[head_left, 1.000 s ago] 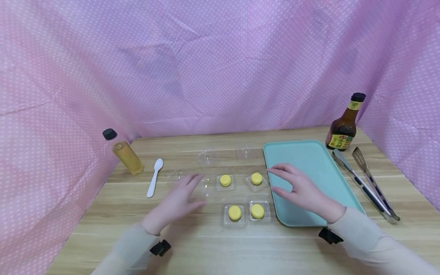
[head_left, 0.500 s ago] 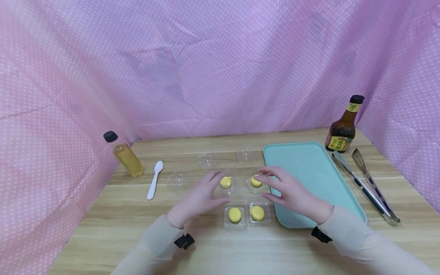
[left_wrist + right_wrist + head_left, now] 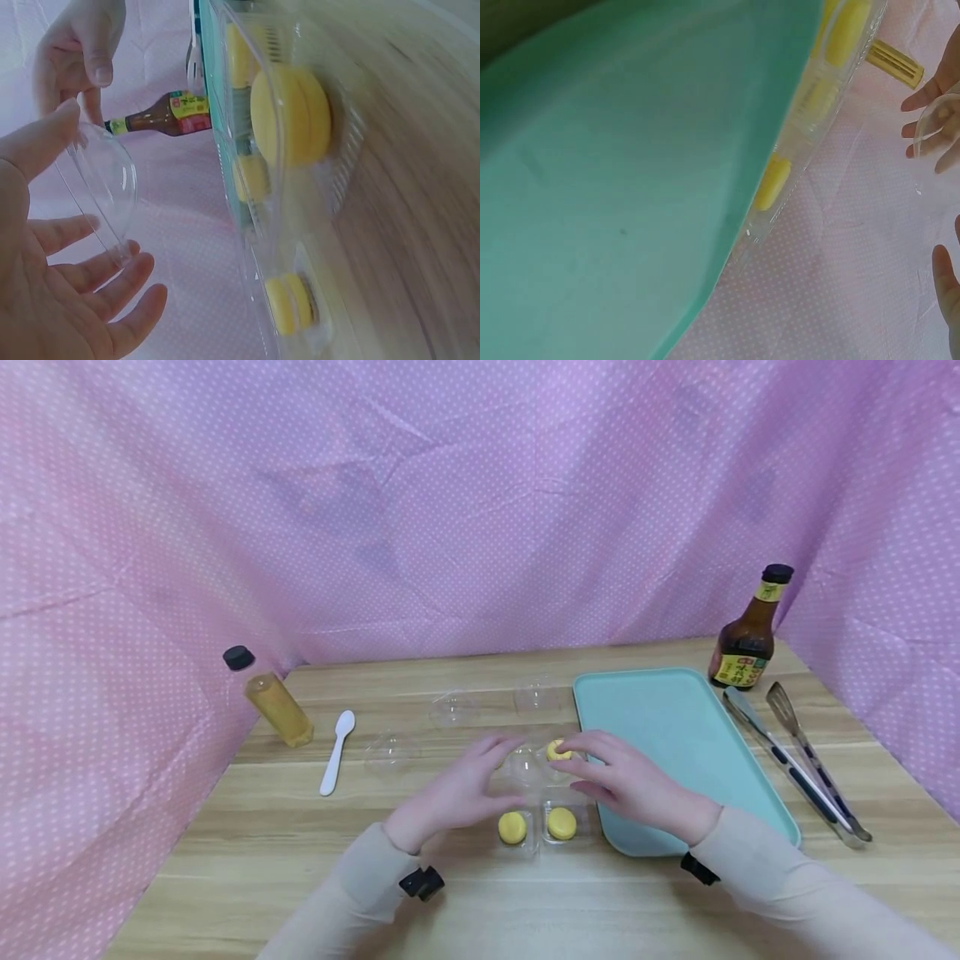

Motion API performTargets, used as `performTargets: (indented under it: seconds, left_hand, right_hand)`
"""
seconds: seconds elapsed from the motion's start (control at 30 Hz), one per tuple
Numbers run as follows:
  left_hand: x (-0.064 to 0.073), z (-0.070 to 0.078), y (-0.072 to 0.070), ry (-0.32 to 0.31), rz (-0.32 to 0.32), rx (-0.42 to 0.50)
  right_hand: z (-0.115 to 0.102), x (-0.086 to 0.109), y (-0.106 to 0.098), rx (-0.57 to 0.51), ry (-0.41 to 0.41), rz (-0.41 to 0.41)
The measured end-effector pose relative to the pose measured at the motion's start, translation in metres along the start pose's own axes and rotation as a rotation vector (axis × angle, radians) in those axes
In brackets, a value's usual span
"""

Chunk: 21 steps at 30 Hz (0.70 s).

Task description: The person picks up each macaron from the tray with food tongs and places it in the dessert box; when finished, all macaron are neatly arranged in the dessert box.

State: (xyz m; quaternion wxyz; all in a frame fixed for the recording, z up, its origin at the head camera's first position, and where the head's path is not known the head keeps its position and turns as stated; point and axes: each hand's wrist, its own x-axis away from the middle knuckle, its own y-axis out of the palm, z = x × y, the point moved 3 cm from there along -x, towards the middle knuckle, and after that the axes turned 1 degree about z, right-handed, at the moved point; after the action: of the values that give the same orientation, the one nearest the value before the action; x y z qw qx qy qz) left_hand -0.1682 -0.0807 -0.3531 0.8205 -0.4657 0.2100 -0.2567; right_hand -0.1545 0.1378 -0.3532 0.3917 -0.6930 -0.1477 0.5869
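My left hand [image 3: 457,789] holds a clear plastic dome lid [image 3: 124,176] on edge, thumb at one side of its rim and fingers at the other. My right hand [image 3: 626,781], fingers loosely bent with nothing in them, hovers over the tray's left edge, its fingertips overlapping the back right yellow macaron [image 3: 557,749]. In front, a yellow macaron [image 3: 512,828] and another macaron [image 3: 561,823] sit in clear square plastic bases. A further macaron, behind my left hand in the head view, shows in the left wrist view.
More clear dome lids [image 3: 392,752] lie at the back left, near a white plastic spoon [image 3: 337,756]. The teal tray [image 3: 675,718] is on the right. Beyond it are tongs [image 3: 787,764], a slotted turner [image 3: 813,756] and a brown sauce bottle [image 3: 746,643]. A black-capped bottle [image 3: 277,706] stands far left.
My left hand has moved right with the dome lid, now overlapping the back left macaron. My right hand has shifted left from the tray toward the back right macaron.
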Motion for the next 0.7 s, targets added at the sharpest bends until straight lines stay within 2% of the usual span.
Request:
performTargets:
  seconds: [0.2, 0.37, 0.57, 0.63, 0.7]
  left_hand:
    - [-0.0016, 0.0058, 0.0016, 0.044, -0.046, 0.038]
    - [-0.0018, 0.0079, 0.0033, 0.059, -0.049, 0.059]
    - [0.0002, 0.0067, 0.0045, 0.057, 0.032, 0.082]
    - [0.0012, 0.0074, 0.0037, 0.087, 0.071, 0.069]
    - [0.0017, 0.0095, 0.0027, 0.151, 0.115, 0.038]
  right_hand:
    - [-0.0002, 0.0006, -0.0003, 0.013, -0.029, 0.031]
    - [-0.0005, -0.0002, -0.0026, -0.003, -0.036, 0.053]
    - [0.0009, -0.0021, -0.0055, -0.093, 0.021, 0.126]
    - [0.0026, -0.0019, -0.0054, -0.126, 0.085, 0.130]
    - [0.0046, -0.0012, -0.0048, -0.167, 0.169, 0.120]
